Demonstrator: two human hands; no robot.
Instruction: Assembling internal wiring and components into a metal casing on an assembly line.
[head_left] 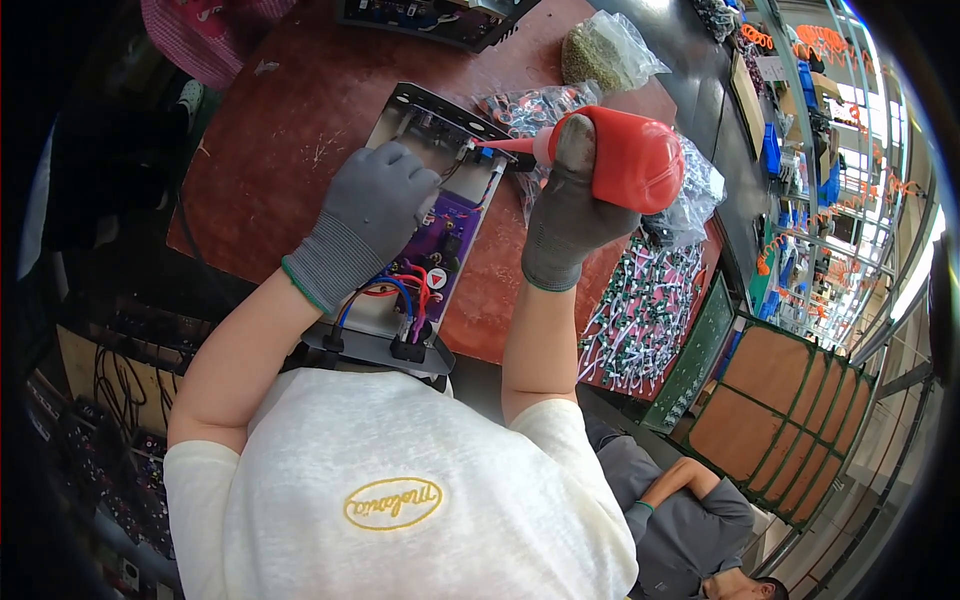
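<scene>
My right hand (pixel 575 215), in a grey glove, grips a red squeeze bottle (pixel 648 162) with the thumb over its shoulder. The bottle lies tilted, its thin red nozzle (pixel 508 146) pointing left at the far end of an open metal chassis (pixel 385 316). The tip is close to a small white connector and a blue part there. My left hand (pixel 375 205), also gloved, rests over the chassis with curled fingers near thin wires; what they hold is hidden. Beneath it shows a purple circuit board (pixel 440 240). Red and blue wires (pixel 408 290) loop at the near end.
The chassis lies on a reddish-brown table (pixel 255 200). To the right are clear bags of parts (pixel 545 108), a bag of greenish granules (pixel 592 55) and a pile of small wired boards (pixel 640 315). Another chassis (pixel 440 20) stands at the back. A co-worker (pixel 680 510) is at lower right.
</scene>
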